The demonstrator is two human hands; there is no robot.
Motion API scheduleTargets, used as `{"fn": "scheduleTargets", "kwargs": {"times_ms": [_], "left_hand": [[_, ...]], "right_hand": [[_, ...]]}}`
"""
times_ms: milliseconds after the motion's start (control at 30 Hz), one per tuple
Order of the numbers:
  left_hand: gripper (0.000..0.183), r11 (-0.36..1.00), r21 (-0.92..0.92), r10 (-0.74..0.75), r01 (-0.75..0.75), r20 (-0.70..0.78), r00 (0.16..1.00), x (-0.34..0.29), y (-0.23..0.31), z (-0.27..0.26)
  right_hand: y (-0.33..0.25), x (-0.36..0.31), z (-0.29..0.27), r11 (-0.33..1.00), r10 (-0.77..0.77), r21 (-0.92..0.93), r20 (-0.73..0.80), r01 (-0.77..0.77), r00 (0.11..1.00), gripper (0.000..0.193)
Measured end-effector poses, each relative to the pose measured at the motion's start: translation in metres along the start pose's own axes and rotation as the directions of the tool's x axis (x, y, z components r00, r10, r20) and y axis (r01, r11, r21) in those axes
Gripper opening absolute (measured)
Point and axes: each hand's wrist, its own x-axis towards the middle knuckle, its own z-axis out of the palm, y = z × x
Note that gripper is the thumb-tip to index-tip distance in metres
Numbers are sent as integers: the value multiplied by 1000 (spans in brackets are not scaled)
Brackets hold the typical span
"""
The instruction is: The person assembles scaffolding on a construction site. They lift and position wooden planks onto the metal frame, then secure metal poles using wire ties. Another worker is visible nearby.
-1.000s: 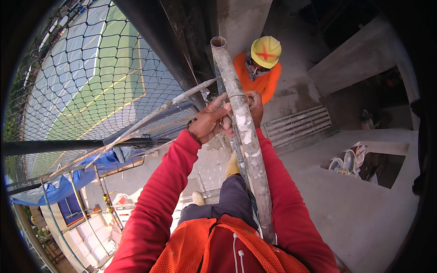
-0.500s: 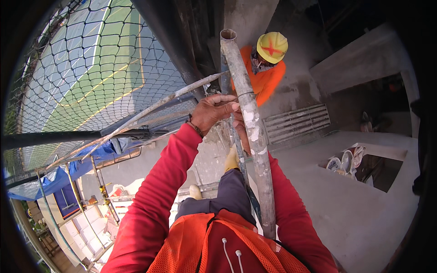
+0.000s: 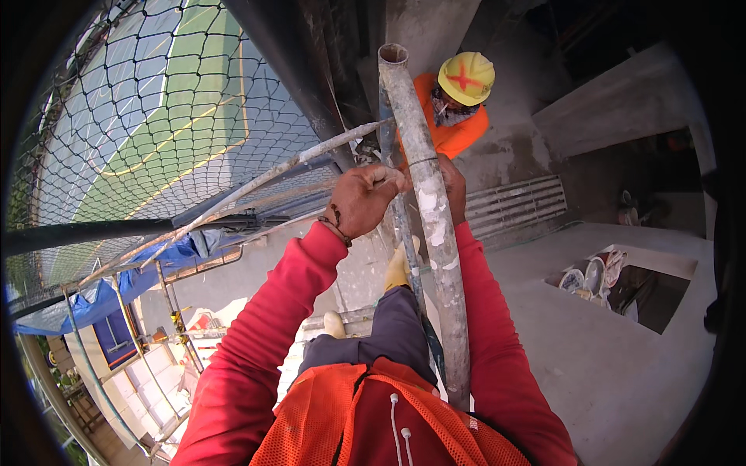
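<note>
A paint-spattered metal scaffold pipe [image 3: 437, 225] rises before me, its hollow end pointing away. Thin dark wire [image 3: 423, 161] loops around it near the upper part. Just left of the loop, my left hand [image 3: 365, 200] is closed, thumb and fingers pinched together; what they hold is too small to make out. My right hand [image 3: 454, 189] is against the pipe's right side, level with the wire, and the pipe hides its fingertips. Past my left hand, a thinner diagonal pole [image 3: 299, 161] meets the pipe from the left.
A co-worker in a yellow helmet [image 3: 466, 78] and orange top stands below, beyond the pipe. Black netting [image 3: 155, 116] hangs at left before a green court. Blue tarpaulin [image 3: 155, 272] and scaffold poles sit lower left. A rectangular opening [image 3: 660, 299] with buckets is at right.
My right hand has moved from behind the pipe up to its right side. My left hand has turned and curled more tightly, a little left of the pipe.
</note>
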Motion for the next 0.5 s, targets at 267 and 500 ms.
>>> {"fn": "scheduleTargets", "kwargs": {"times_ms": [267, 500], "left_hand": [[15, 474, -871, -357, 126, -59, 932, -3, -9, 103], [22, 831, -454, -351, 323, 23, 936, -41, -36, 50]], "right_hand": [[72, 23, 18, 380, -42, 725, 634, -575, 772, 34], [92, 28, -58, 765, 442, 232, 489, -601, 752, 61]]}}
